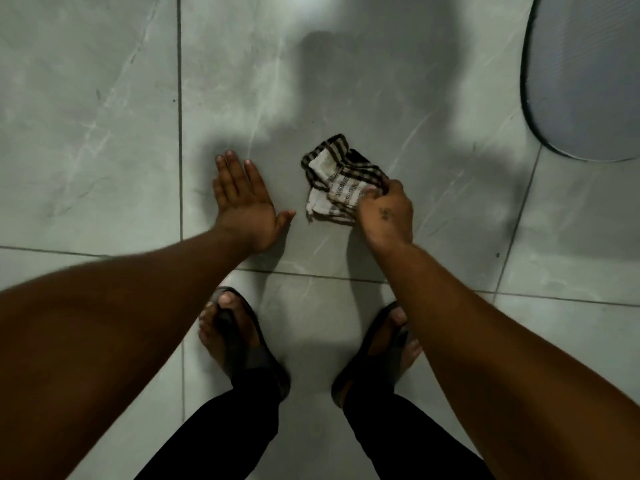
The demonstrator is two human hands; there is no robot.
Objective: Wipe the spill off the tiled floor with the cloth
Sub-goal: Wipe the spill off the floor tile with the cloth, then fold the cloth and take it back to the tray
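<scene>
A crumpled white cloth with dark checked stripes [337,180] lies on the grey marbled floor tile [346,81] in the middle of the view. My right hand [388,211] grips its near right corner, fingers closed on the fabric. My left hand [244,199] rests flat on the same tile to the left of the cloth, fingers spread, holding nothing. A hand's width of bare tile separates it from the cloth. I cannot make out a distinct spill on the tile; shadows of my arms darken the floor around the cloth.
My two feet in dark sandals [249,344] [377,344] stand just behind the hands. A grey oval mat with a dark rim [585,74] lies at the top right. Grout lines run left of my left hand and between hands and feet.
</scene>
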